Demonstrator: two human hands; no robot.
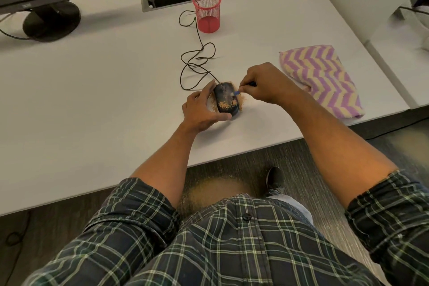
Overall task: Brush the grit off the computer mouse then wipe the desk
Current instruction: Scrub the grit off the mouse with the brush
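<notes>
The left hand (201,109) cups the black wired mouse (226,99) near the desk's (92,90) front edge, steadying it so it cannot slide. The right hand (264,85) pinches a small blue brush (236,93) against its grit-covered (226,105) top. The chevron towel (322,76) lies just right, likely ready for wiping.

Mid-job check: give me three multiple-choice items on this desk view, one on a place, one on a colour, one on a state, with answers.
1. Where does the striped cloth lie?
A. right of the mouse
B. under the monitor
C. in the mesh cup

2. What colour is the mesh cup?
A. green
B. red
C. white

3. What state is the mouse in?
A. clean
B. upside down
C. gritty on top

Answers:
1 A, it lies on the desk beyond the right hand.
2 B, its mesh is red.
3 C, tan grit shows on its back while the left hand steadies it.
</notes>
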